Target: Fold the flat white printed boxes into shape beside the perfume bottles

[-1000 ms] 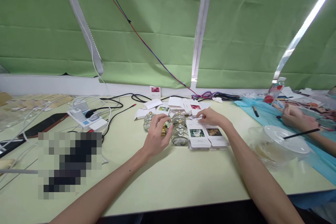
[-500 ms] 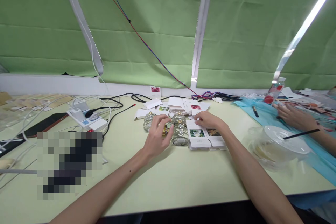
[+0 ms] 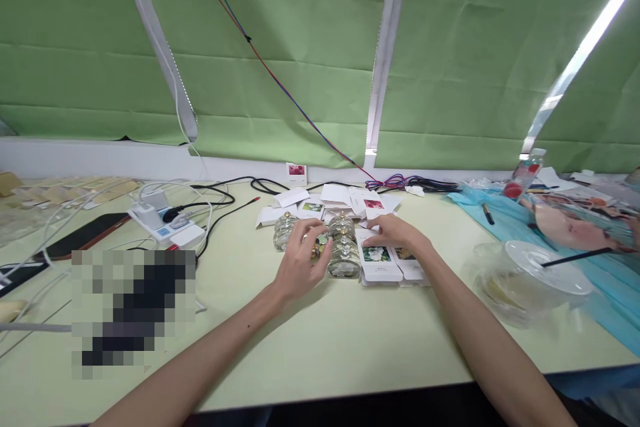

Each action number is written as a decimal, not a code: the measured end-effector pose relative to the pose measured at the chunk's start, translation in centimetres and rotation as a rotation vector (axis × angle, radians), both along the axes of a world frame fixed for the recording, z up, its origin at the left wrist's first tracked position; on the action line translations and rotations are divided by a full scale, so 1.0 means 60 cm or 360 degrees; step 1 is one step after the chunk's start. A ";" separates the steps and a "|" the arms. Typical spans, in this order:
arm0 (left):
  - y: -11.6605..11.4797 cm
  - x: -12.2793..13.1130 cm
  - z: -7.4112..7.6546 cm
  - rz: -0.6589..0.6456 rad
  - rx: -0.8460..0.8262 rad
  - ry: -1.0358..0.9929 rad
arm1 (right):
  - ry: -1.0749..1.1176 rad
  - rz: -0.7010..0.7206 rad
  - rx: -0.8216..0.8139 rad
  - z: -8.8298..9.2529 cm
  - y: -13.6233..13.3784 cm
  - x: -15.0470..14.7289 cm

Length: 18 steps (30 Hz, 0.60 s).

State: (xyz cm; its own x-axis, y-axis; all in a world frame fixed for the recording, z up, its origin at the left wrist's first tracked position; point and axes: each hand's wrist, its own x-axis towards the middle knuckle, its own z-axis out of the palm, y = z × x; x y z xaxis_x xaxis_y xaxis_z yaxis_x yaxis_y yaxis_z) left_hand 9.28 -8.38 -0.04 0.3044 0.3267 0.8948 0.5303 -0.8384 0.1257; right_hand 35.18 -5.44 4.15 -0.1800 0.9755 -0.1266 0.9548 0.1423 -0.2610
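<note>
Curled round a small glass bottle [image 3: 320,245] with gold and green on it, my left hand [image 3: 300,260] covers most of that bottle. Clear glass bottles [image 3: 344,260] with gold tops stand in a row just right of its thumb, and another glass bottle [image 3: 283,235] is on its left. My right hand [image 3: 395,230] touches the upper part of a white box [image 3: 381,271] printed with white flowers, thumb and forefinger apart. Beside that box, partly under my right wrist, lies a second white box [image 3: 413,270] with an orange-toned picture.
Behind the bottles lie several white cartons [image 3: 336,195]. A power strip [image 3: 163,230] with tangled cables and a dark phone [image 3: 83,237] are at left. At right stand a lidded plastic cup [image 3: 530,287] with a black straw and a clear bottle [image 3: 524,173] near blue sheeting [image 3: 600,280].
My right fingers have shifted slightly left and down on the flowered box. My left hand stays nearly in place. The other person's hand at right has moved away to the right.
</note>
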 end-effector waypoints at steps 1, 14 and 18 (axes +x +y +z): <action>0.000 0.000 0.000 -0.0001 0.0000 -0.0002 | 0.0000 0.0002 0.0006 0.000 0.000 -0.001; -0.002 0.002 -0.003 -0.0033 -0.0024 0.0020 | 0.0034 -0.0047 0.0071 -0.015 0.006 -0.002; -0.004 0.001 -0.003 -0.0098 -0.0059 0.0086 | 0.0044 -0.0043 0.0077 -0.016 0.007 -0.002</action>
